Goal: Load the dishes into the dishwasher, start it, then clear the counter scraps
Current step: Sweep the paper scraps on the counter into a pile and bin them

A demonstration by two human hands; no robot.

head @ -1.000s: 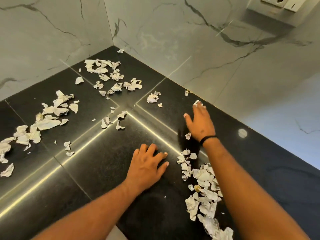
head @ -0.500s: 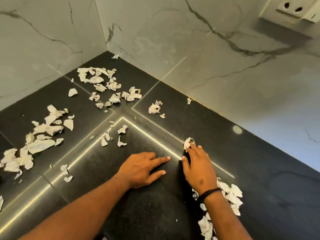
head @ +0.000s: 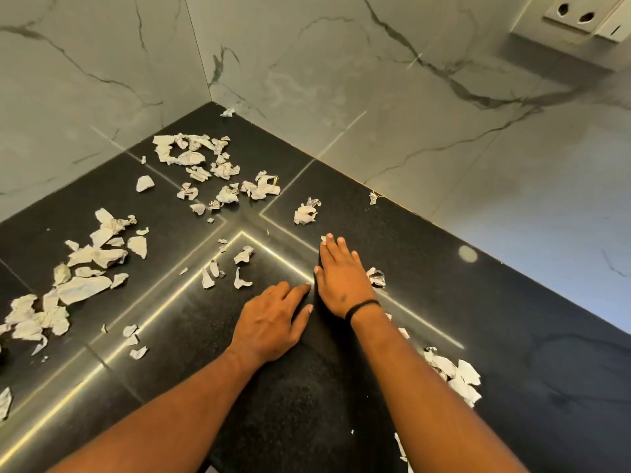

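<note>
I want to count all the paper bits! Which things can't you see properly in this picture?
Head view only:
- Scrap pile beside the right forearm: partly hidden by that arm.
- Scraps by the right hand: partly tucked under it.
- Left-edge scraps: cut off by the frame.
- Wall socket: cut off by the top edge.
- Palms of both hands, left hand included: face down, unseen.

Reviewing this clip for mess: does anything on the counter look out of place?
Yes. Torn paper scraps litter the black counter in loose clusters, with more beside the right hand. Both hands lie flat; the left hand holds nothing.
</note>
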